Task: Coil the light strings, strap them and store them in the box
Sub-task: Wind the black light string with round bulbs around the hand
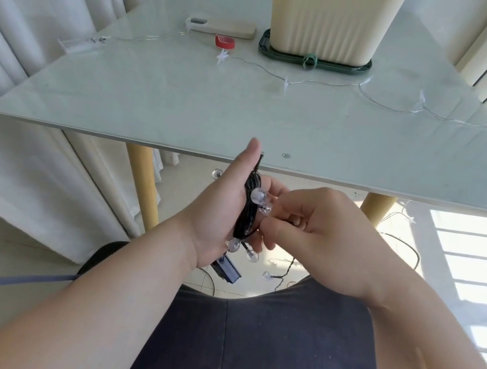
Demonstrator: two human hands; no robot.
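— What's at the far left?

— Pale curtains (pixel 37 18). On the table (pixel 184 108) there's a clear battery case (pixel 80 43) at one end of the clear light string (pixel 286 83). The wire is so thin it nearly vanishes against the glass. It lies uncoiled across the table towards the right edge, where I lose it.

— And further in?

— A flat white device (pixel 221 26); I can't tell what it is. A red strap (pixel 224 41) lies just beside it. Then the cream box (pixel 329 20) stands on a green tray (pixel 363 70), with a green strap (pixel 309 61) on the tray's front rim. The frame cuts off the box's top, so its inside is hidden.

— The hands?

— Below the table's near edge, over the lap. The left hand (pixel 221 209) is turned edge-on, thumb up, with the black light string (pixel 247 211) wound round it in a coil. Its fingers curl round the coil and are mostly hidden behind it. Round clear bulbs stick out of the coil, and a dark pack (pixel 227 271) hangs under the wrist, partly covered.

— The right one?

— The right hand (pixel 318 230) meets the coil, thumb and forefinger pinched on the black cord. The thumb hides the pinch point itself. The loose rest of that string drops towards the floor, and only bits of it show past the lap.
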